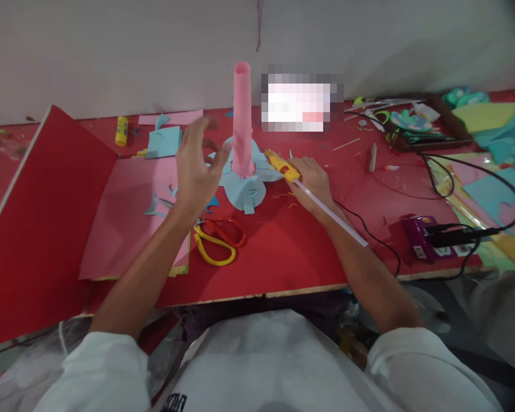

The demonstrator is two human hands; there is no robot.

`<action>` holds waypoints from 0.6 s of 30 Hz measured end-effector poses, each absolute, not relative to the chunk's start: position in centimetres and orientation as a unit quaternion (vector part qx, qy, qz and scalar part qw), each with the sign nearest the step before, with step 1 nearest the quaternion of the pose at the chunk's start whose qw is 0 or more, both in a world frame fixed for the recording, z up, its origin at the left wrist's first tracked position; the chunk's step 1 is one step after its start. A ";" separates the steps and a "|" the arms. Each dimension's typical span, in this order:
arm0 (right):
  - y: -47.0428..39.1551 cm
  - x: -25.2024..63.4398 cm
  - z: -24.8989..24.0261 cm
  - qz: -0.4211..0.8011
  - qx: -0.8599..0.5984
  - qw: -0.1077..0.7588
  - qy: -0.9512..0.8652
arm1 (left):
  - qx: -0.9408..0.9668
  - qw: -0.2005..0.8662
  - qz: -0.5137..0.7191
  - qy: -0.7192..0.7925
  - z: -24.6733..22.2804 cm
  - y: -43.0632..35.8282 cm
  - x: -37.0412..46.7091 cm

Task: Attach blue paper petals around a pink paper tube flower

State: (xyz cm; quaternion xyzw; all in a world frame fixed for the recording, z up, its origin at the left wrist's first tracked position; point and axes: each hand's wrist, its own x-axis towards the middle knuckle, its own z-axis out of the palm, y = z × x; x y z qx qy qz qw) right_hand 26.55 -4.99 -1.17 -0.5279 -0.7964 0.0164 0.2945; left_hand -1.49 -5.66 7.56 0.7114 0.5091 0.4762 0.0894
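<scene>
A pink paper tube stands upright on a light-blue petal-shaped paper base. My left hand is just left of the tube, its fingers curved and apart with nothing visible between them. Its thumb tip comes close to the tube; I cannot tell whether they touch. To the right of the base, my right hand grips a yellow glue gun, nozzle pointing toward the base. From the gun's back end a clear glue stick sticks out over my right forearm. Red-and-yellow scissors lie in front of the base.
Pink paper sheets with blue scraps lie at left beside an upright red board. A yellow glue tube stands behind. On the right are a purple power box with black cables, a cluttered dark tray and coloured paper.
</scene>
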 end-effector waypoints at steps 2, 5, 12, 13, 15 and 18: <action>-4.7 26.8 -1.5 0.023 -0.526 0.289 -0.799 | 0.717 0.104 0.462 0.512 9.4 -3.9 -0.3; -4.4 27.2 -1.5 0.028 -0.516 0.281 -0.809 | 0.737 0.081 0.395 0.543 11.3 -2.0 1.6; -3.8 29.2 -1.1 0.020 -0.531 0.276 -0.801 | 0.717 0.026 0.357 0.599 11.8 -0.5 2.4; -3.6 29.5 -1.2 0.010 -0.549 0.279 -0.788 | 0.712 0.025 0.368 0.597 11.9 -0.3 2.2; -3.4 30.0 -1.6 -0.004 -0.575 0.278 -0.769 | 0.700 0.024 0.392 0.596 12.0 0.2 1.8; -3.1 30.3 -2.2 -0.003 -0.590 0.255 -0.766 | 0.687 0.007 0.427 0.588 12.5 0.9 1.1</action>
